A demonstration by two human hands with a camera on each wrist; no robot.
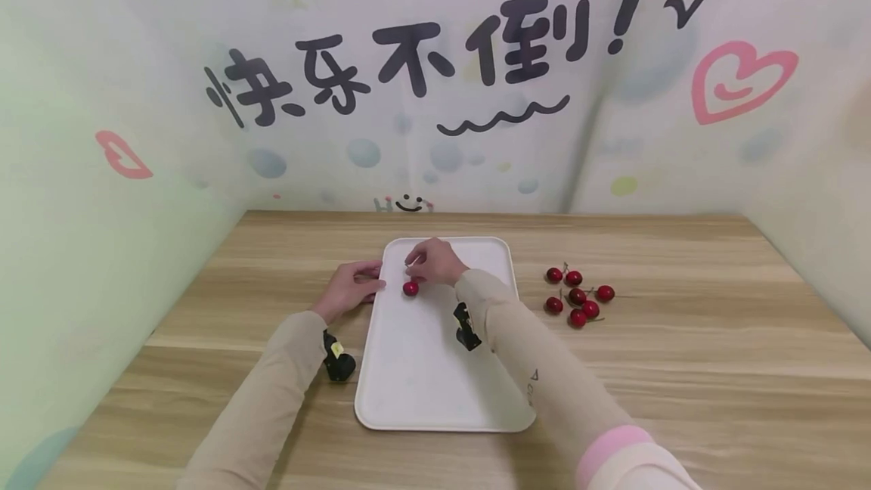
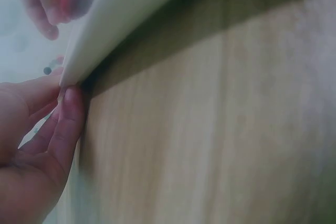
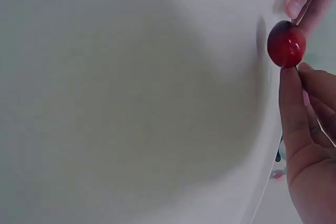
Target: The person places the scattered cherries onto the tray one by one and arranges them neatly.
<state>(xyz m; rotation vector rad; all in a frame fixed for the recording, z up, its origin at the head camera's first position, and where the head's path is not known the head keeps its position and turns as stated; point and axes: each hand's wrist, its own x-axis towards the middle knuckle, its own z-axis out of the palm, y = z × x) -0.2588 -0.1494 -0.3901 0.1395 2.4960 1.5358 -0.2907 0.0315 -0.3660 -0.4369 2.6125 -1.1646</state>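
Right hand (image 1: 438,263): thumb and index finger close together, pinching a red cherry (image 1: 410,289) by its stem end; the right wrist view shows the fruit just beyond the fingertips. Cherry position: over the far left part of a white tray (image 1: 435,376), near the left rim. Left wrist view is blurred, so contact between cherry and tray surface is uncertain, though the fruit appears to be slightly above it.

Left hand (image 1: 345,289): thumb and fingers drawn narrow, gripping the tray's left edge, just beside the right hand.

Tray lies lengthwise away from the person on a wood-grain table (image 1: 687,384). Seven loose cherries (image 1: 577,296), some with stems showing, sit in a cluster on the table, to the right of the tray. Beige sleeves (image 1: 265,392) cover both forearms; behind the table, a printed backdrop (image 1: 327,150) carries dark lettering.
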